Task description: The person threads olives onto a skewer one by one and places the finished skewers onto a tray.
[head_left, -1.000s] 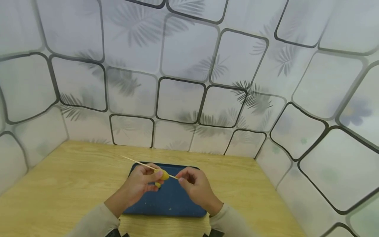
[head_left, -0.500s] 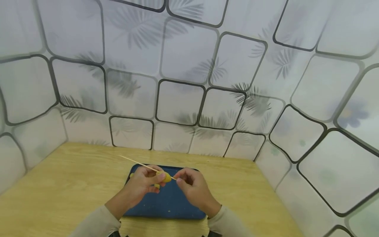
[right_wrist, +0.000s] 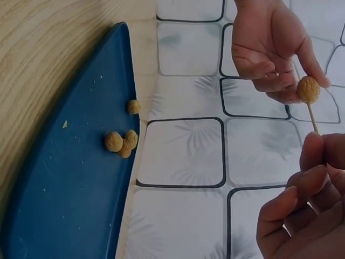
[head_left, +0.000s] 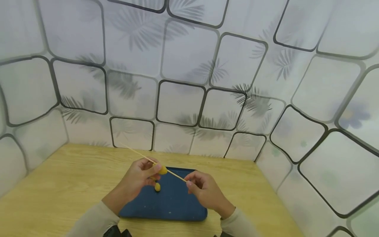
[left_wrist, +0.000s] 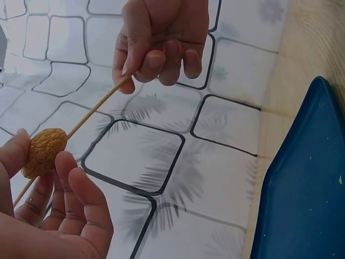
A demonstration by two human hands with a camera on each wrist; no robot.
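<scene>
A thin wooden skewer (head_left: 176,175) runs slantwise through a wrinkled yellow-brown ball (left_wrist: 46,151) and comes out on both sides of it. Thumb and fingers of my left hand (head_left: 134,179) pinch the ball above the tray. My right hand (head_left: 204,189) pinches the skewer near its lower right end, a short way from the ball. In the left wrist view, a bare length of stick shows between ball and right fingertips (left_wrist: 129,75). Both hands are raised off the blue tray (head_left: 177,207).
On the tray, near one edge, several more balls (right_wrist: 113,141) lie loose, and small crumbs (right_wrist: 64,124) dot its surface. The tray rests on a light wooden table (head_left: 74,177). Patterned white walls (head_left: 180,102) stand behind the table and at its sides.
My right hand has moved right and slightly down, away from the left hand. A longer piece of skewer now shows between ball and right hand. My left hand has risen slightly.
</scene>
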